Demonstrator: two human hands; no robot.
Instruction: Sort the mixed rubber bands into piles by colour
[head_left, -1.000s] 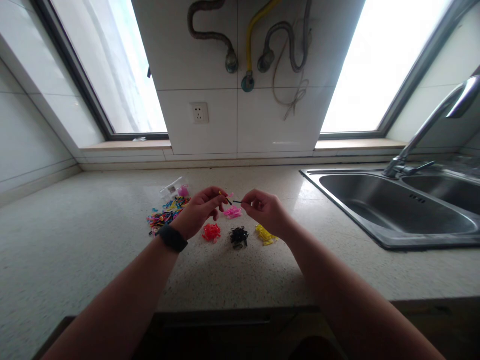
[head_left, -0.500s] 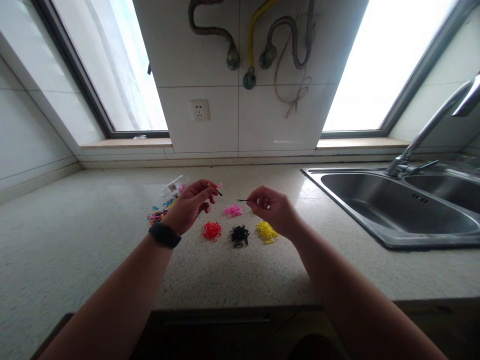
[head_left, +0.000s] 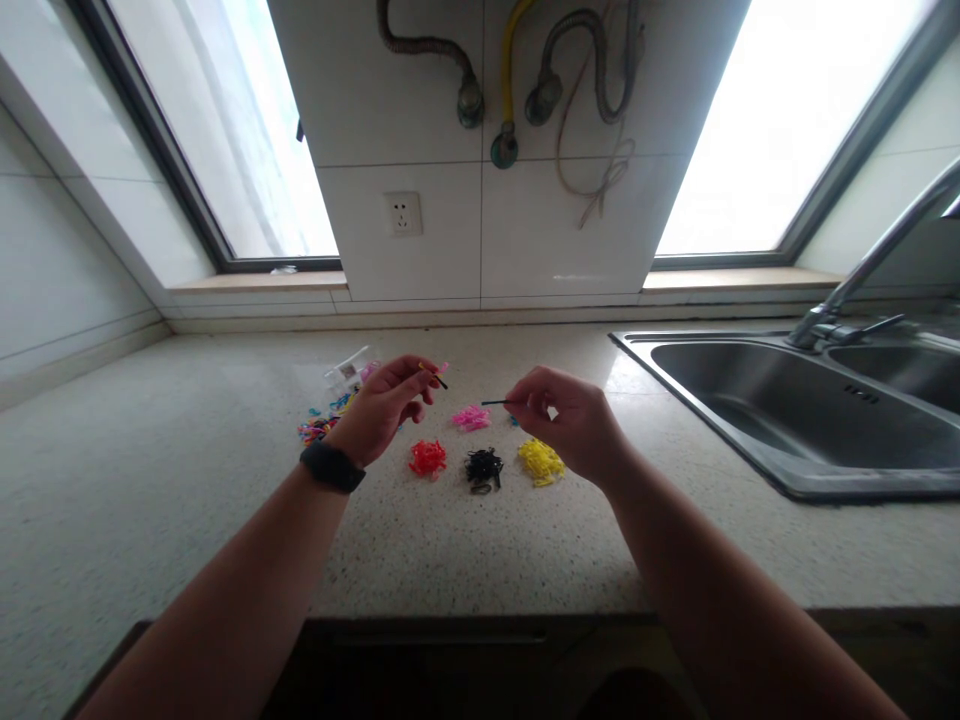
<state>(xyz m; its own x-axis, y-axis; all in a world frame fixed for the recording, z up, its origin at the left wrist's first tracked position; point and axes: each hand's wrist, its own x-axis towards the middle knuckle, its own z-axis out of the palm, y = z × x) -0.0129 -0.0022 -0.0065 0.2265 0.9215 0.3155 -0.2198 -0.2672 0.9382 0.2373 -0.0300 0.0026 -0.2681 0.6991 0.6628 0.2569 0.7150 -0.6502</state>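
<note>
My left hand (head_left: 390, 400) is closed in a pinch on a few small rubber bands (head_left: 442, 382), with black, yellow and pink showing at the fingertips. To its right, my right hand (head_left: 559, 410) pinches one dark rubber band (head_left: 493, 402) that points left toward the other hand, apart from it. Below and between the hands lie sorted heaps of bands: pink (head_left: 471, 418), red (head_left: 427, 459), black (head_left: 484, 467) and yellow (head_left: 541, 462). A few blue bands (head_left: 514, 421) show partly behind my right hand.
A mixed heap of coloured bands (head_left: 315, 428) and a clear plastic bag (head_left: 351, 368) lie left of my left hand, partly hidden by it. A steel sink (head_left: 780, 400) with a tap (head_left: 862, 270) is set into the speckled counter (head_left: 187, 480) at the right.
My right hand has shifted slightly right, and blue bands now show beside it. The left hand keeps its pinch. The whole view has tilted a little.
</note>
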